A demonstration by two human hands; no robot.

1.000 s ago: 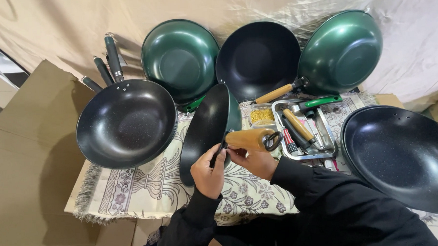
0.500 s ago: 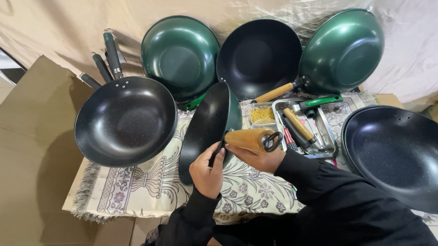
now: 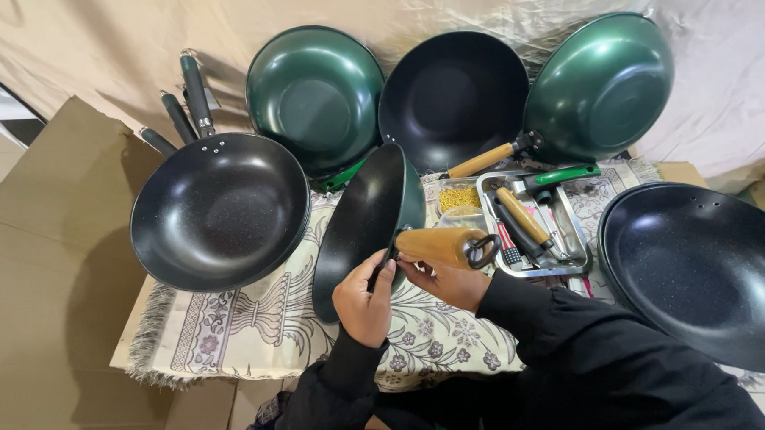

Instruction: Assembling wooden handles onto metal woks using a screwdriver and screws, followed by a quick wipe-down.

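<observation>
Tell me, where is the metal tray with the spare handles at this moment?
In the head view, the metal tray lies right of centre on the patterned cloth, between the tilted pan the hands hold and the large black pan at the right edge.

The pan [image 3: 362, 228] held on edge is black inside with a green outer wall, and its handle [image 3: 439, 246] is light wood with a black end ring. 2 green woks [image 3: 315, 94] lean at the back beside a black one [image 3: 453, 98]. The cloth [image 3: 259, 325] is cream with a brown-grey floral pattern (fringed edge pale). The sleeves [image 3: 591, 360] are black, the cardboard [image 3: 46, 278] brown.
</observation>
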